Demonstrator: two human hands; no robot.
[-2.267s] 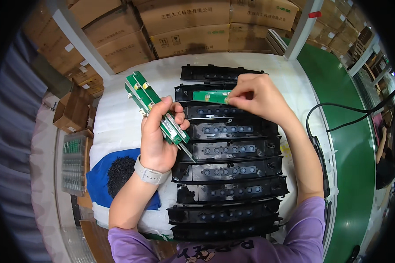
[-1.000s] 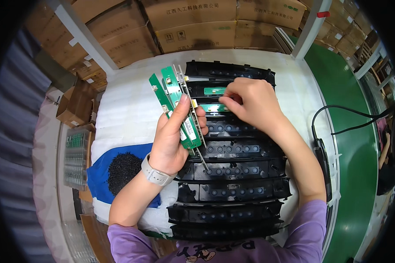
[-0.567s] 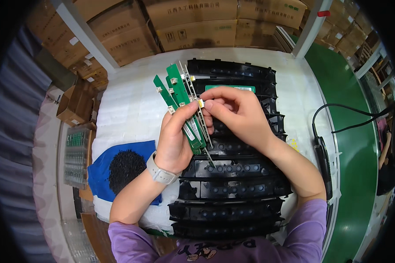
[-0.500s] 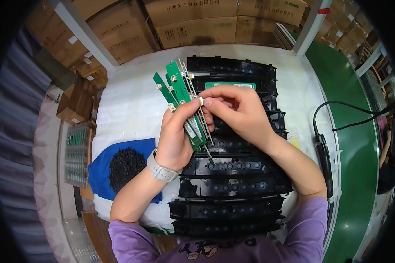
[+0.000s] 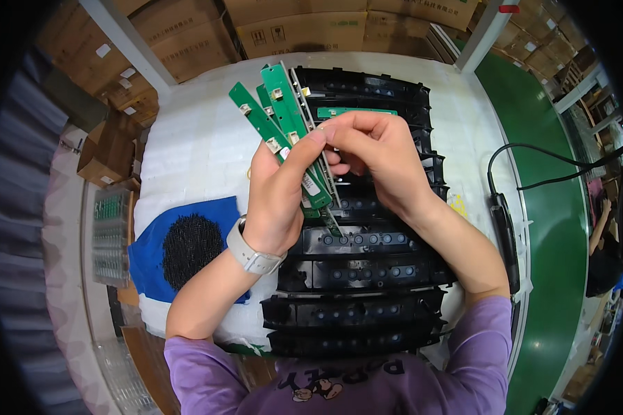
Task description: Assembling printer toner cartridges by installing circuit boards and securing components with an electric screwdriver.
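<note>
White tabletop (image 5: 194, 138), left hand (image 5: 277, 197) with grip around green circuit boards (image 5: 285, 111), right hand (image 5: 382, 149) in pinch on one

fanned green circuit boards (image 5: 288, 114) in left hand (image 5: 275, 194)

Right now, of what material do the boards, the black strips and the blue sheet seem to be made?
Boards: probably smooth, coated circuit board; green faces carry small pale connectors. Strips: likely moulded plastic, semi-gloss, showing soft highlights. Sheet: perhaps fabric, matte; I cannot see weave.
</note>
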